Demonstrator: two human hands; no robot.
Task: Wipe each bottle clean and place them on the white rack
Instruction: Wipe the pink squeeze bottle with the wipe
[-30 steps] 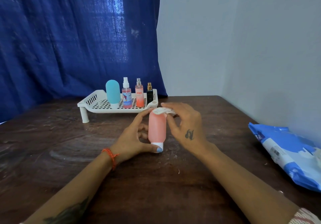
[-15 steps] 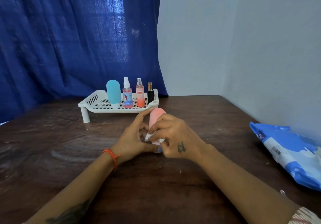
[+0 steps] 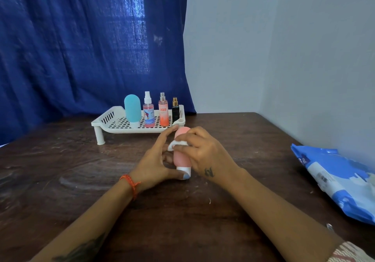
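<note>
Pink bottle upright on table, cap down; left hand grips it, right hand pinches wipe vs. its side; white rack just beyond.

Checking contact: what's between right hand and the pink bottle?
Head view: a white wipe, pinched by the right hand against the pink bottle.

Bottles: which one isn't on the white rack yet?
The pink bottle, standing cap-down on the table between both hands. The other four bottles stand in a row on the white rack.
</note>
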